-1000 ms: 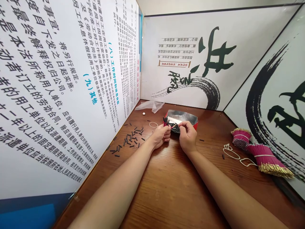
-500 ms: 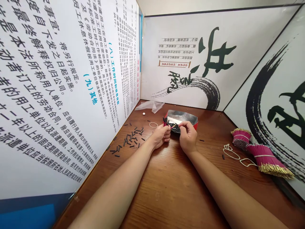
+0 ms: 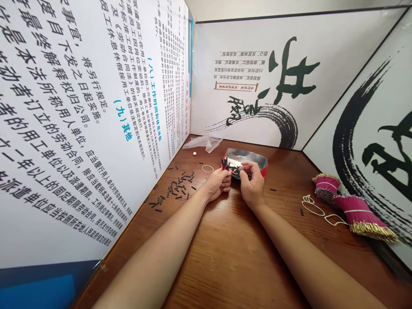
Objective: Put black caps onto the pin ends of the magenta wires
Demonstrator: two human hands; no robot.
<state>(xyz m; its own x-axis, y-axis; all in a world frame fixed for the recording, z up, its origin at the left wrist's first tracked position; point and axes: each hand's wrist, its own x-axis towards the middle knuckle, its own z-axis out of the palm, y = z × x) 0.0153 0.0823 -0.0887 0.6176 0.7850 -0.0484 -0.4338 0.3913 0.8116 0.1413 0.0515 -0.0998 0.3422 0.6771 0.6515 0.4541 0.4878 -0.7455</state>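
While our left grip (image 3: 219, 185) holds the black-tipped bundle (image 3: 225, 164), long axis near upright, our right grip (image 3: 252, 185) is just right of it, fingers nearly together; whether they pinch anything, we cannot tell. Just beyond the 2 grips, the tray (image 3: 255, 158) sits on the table (image 3: 225, 257).

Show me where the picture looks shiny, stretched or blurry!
Head view: soft glare on the wooden table, silvery shine inside the red box; same view: forearms look stretched toward the bottom, small writing on the left panel blurs, details between left hand and right hand are unclear.
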